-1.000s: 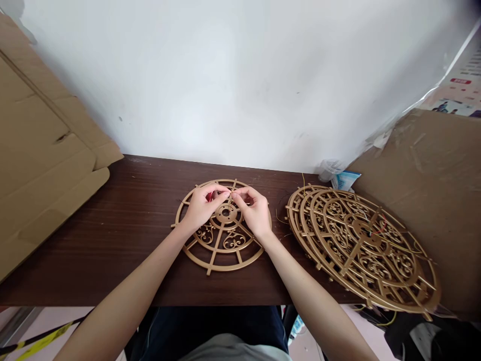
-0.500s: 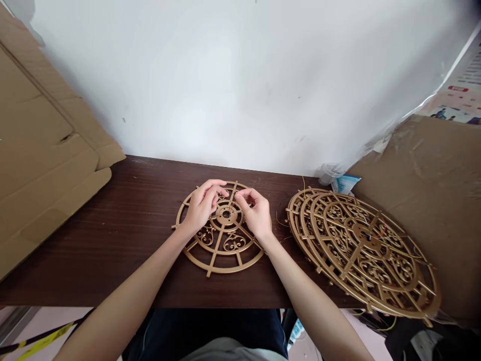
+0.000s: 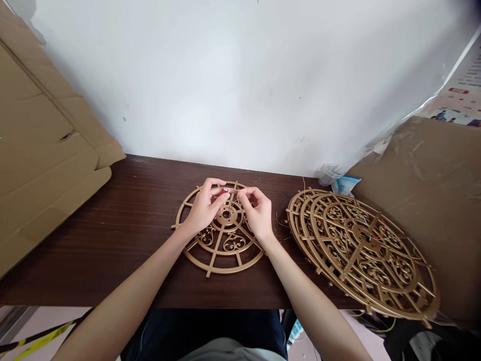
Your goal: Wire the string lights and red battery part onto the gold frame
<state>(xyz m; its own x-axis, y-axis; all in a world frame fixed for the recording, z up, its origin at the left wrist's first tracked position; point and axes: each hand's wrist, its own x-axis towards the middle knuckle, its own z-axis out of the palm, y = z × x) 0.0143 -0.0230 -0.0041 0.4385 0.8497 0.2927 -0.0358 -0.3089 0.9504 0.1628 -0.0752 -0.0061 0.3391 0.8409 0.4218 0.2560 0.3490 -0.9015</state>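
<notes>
A round gold openwork frame with spokes and scroll ornaments lies flat on the dark brown table. Over its far left part, my left hand closes thumb and fingers on a small red piece with a pale tip; its exact kind does not show. To the right, my right hand pinches a thin yellowish wire between thumb and forefinger. Both hands' fingertips are close together, above and beyond the frame's centre hub.
Several similar gold frames with red and yellow wires are stacked at the right, overhanging the front edge. Behind them stand a clear plastic cup and a blue-white packet. Cardboard sheets flank the left; a white wall rises behind.
My left thumb and fingers have come together, and a red piece now shows between them. My right hand keeps its pinch nearly in place. The frame has not moved.
</notes>
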